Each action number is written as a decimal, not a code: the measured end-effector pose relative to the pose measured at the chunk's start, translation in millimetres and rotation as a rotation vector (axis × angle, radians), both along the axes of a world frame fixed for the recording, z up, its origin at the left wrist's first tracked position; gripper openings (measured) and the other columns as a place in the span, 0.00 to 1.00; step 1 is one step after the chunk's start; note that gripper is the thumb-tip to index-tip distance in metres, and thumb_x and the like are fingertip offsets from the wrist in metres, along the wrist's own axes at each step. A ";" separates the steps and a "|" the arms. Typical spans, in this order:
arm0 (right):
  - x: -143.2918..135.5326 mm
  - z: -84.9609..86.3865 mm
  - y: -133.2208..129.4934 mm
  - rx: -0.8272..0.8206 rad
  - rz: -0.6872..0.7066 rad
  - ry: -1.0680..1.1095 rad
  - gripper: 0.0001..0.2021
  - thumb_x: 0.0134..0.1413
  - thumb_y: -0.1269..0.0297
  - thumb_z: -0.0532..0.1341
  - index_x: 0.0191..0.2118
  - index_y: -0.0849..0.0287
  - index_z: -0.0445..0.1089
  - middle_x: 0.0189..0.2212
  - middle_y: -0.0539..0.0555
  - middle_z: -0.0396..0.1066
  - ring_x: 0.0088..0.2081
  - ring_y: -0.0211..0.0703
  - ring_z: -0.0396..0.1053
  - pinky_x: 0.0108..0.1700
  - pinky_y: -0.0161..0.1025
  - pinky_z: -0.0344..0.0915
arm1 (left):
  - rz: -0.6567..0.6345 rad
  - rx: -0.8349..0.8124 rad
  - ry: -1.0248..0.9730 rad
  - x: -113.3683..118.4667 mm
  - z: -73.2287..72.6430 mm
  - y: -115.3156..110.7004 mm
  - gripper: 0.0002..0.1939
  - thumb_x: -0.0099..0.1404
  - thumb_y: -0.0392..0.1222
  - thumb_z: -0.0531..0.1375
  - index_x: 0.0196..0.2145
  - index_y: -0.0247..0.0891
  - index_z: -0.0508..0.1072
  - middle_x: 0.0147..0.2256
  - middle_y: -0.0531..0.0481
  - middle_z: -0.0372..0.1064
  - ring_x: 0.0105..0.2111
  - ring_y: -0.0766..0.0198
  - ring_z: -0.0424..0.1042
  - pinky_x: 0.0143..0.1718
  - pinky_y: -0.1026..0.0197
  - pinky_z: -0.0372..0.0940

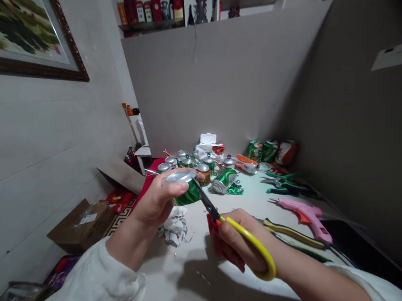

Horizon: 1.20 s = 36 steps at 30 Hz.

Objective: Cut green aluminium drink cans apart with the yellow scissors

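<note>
My left hand (160,195) is wrapped round a green aluminium can (187,195), its silver end facing up and tilted a little toward me. In my right hand (242,237) is a pair of scissors (264,254) with yellow and red handles. Their dark blades touch the can's side just below the rim; whether they cut into the metal cannot be made out. Below the can, crumpled white tissue (176,226) lies on the white table (171,278). A green can on its side (225,181) rests beyond my hands, beside green metal scraps (235,188).
Several cut cans (203,173) and a wipes pack (208,149) stand at the back. On the right lie green-handled cutters (287,187), a pink glue gun (306,213) and yellow-handled pliers (296,234). Grey panels (222,81) close off the back and right. A cardboard box (81,225) sits left.
</note>
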State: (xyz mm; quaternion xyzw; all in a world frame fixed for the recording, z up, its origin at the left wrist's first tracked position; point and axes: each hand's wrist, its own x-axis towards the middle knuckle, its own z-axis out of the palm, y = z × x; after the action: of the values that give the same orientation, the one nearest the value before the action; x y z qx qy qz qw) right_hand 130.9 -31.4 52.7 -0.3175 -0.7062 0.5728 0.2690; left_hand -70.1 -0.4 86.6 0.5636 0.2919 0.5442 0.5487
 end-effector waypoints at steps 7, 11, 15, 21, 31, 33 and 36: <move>-2.3 -8.7 0.7 0.012 0.088 0.149 0.49 0.35 0.18 0.45 0.33 0.66 0.72 0.18 0.47 0.57 0.19 0.33 0.57 0.23 0.33 0.57 | -0.110 0.025 0.035 -3.0 3.4 -1.0 0.19 0.51 0.48 0.65 0.40 0.37 0.81 0.34 0.46 0.78 0.38 0.53 0.75 0.42 0.57 0.66; 0.4 -11.3 -0.3 0.031 0.121 0.155 0.49 0.40 0.19 0.42 0.32 0.66 0.73 0.18 0.48 0.59 0.20 0.34 0.60 0.25 0.33 0.60 | -0.132 0.019 0.068 -4.1 1.0 -1.8 0.19 0.52 0.49 0.66 0.40 0.38 0.80 0.33 0.46 0.77 0.38 0.52 0.74 0.41 0.57 0.66; 1.8 -0.6 -5.4 0.081 0.120 0.082 0.48 0.42 0.20 0.38 0.27 0.65 0.71 0.14 0.50 0.60 0.17 0.35 0.61 0.22 0.32 0.59 | -0.149 0.017 0.097 -5.6 0.7 -3.6 0.19 0.52 0.49 0.65 0.40 0.37 0.80 0.33 0.46 0.77 0.39 0.52 0.74 0.41 0.57 0.66; -1.4 2.2 -9.6 0.054 0.091 0.094 0.46 0.40 0.18 0.40 0.22 0.64 0.66 0.10 0.48 0.57 0.13 0.33 0.56 0.18 0.32 0.54 | -0.161 0.017 0.105 -6.6 1.1 -1.9 0.19 0.53 0.49 0.65 0.40 0.38 0.79 0.32 0.47 0.77 0.38 0.54 0.73 0.43 0.57 0.66; 4.6 7.4 -11.3 0.038 0.059 -0.020 0.40 0.46 0.22 0.46 0.20 0.61 0.64 0.09 0.47 0.53 0.13 0.32 0.51 0.16 0.32 0.48 | -0.027 -0.007 0.204 -12.6 9.8 -6.7 0.21 0.44 0.47 0.68 0.37 0.35 0.78 0.31 0.46 0.76 0.33 0.56 0.72 0.39 0.58 0.65; 5.6 8.4 -10.3 0.006 0.042 -0.042 0.39 0.44 0.21 0.48 0.20 0.60 0.63 0.10 0.46 0.53 0.13 0.31 0.50 0.16 0.31 0.46 | -0.012 -0.015 0.221 -15.8 10.3 -5.1 0.23 0.42 0.46 0.69 0.37 0.34 0.78 0.30 0.46 0.75 0.31 0.57 0.71 0.35 0.59 0.65; 6.9 8.5 -9.5 -0.013 0.029 -0.076 0.39 0.42 0.21 0.50 0.21 0.60 0.64 0.11 0.45 0.53 0.13 0.30 0.49 0.15 0.31 0.44 | -0.018 -0.002 0.267 -22.3 10.3 -1.7 0.25 0.41 0.46 0.70 0.38 0.33 0.78 0.29 0.46 0.75 0.29 0.58 0.71 0.30 0.61 0.63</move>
State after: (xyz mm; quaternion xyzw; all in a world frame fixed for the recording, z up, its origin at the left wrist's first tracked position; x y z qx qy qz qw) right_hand 137.8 -40.8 61.2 -0.3306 -0.7167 0.5687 0.2314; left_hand -92.3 -2.0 96.9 0.6330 0.3578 0.4590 0.5105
